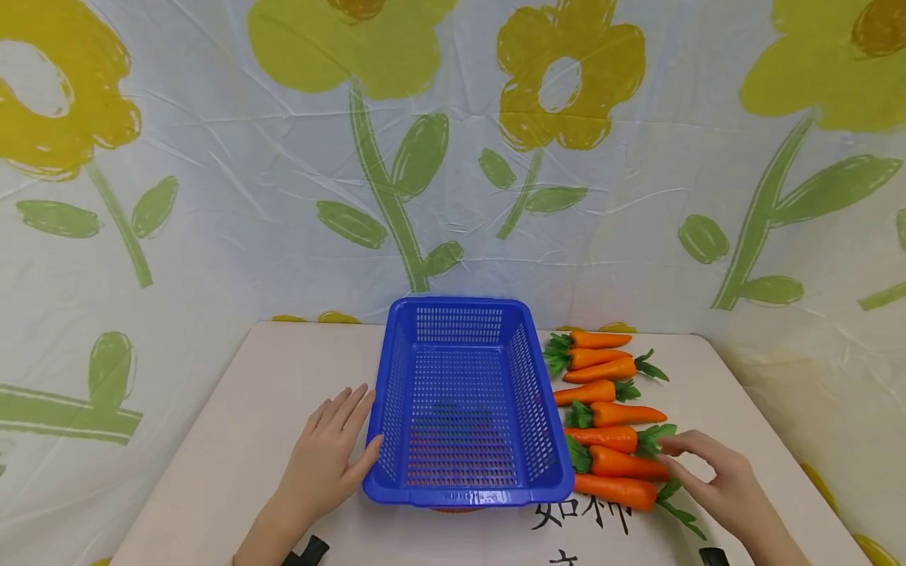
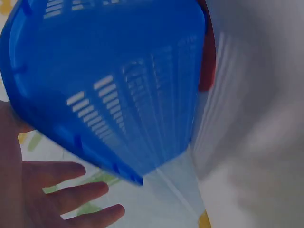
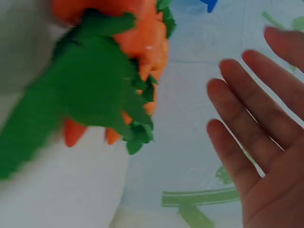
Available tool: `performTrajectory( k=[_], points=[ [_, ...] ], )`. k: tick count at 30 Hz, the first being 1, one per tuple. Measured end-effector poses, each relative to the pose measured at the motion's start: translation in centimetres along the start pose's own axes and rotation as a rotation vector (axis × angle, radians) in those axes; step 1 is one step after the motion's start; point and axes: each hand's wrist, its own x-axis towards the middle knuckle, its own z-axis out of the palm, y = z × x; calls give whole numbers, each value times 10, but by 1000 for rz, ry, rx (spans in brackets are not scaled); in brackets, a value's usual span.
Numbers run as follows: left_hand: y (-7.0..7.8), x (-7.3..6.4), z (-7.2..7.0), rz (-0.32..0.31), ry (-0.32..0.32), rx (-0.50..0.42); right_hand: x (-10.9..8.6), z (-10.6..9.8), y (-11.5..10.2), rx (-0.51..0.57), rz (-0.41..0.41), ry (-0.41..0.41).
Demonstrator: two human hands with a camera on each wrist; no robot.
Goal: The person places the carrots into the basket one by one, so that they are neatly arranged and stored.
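Observation:
A blue plastic basket (image 1: 467,497) with slotted walls stands at the middle of the table, with nothing lying inside it. My left hand (image 1: 329,452) is at the basket's left rim, fingers straight and spread; the left wrist view shows the fingers (image 2: 80,199) beside the outer wall. Right of the basket, several orange carrots (image 1: 623,491) with green tops lie in a row. My right hand (image 1: 729,483) hovers by the right ends of the nearest carrots. In the right wrist view, its fingers (image 3: 256,95) are extended and hold nothing, apart from the carrot greens (image 3: 95,76).
Something red (image 2: 207,61) shows under the basket, mostly hidden by it. Black written characters (image 1: 580,512) mark the pale table (image 1: 297,369) in front of the carrots. A flower-printed cloth (image 1: 602,212) hangs behind and beside the table.

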Motion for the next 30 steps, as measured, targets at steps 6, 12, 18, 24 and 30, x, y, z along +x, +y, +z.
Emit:
performTrajectory(
  k=[6, 12, 18, 24, 30],
  points=[
    [11, 2, 8, -51, -193, -96, -16, 12, 4, 68, 75, -174],
    [12, 7, 10, -35, -266, -182, -22, 17, 8, 151, 143, -374],
    [12, 9, 11, -29, -268, -219, -24, 19, 9, 142, 144, -462],
    [13, 9, 12, -34, -276, -215, -24, 19, 7, 75, 183, -502],
    [14, 9, 12, -31, -269, -212, -25, 17, 8, 49, 212, -512]
  ],
)
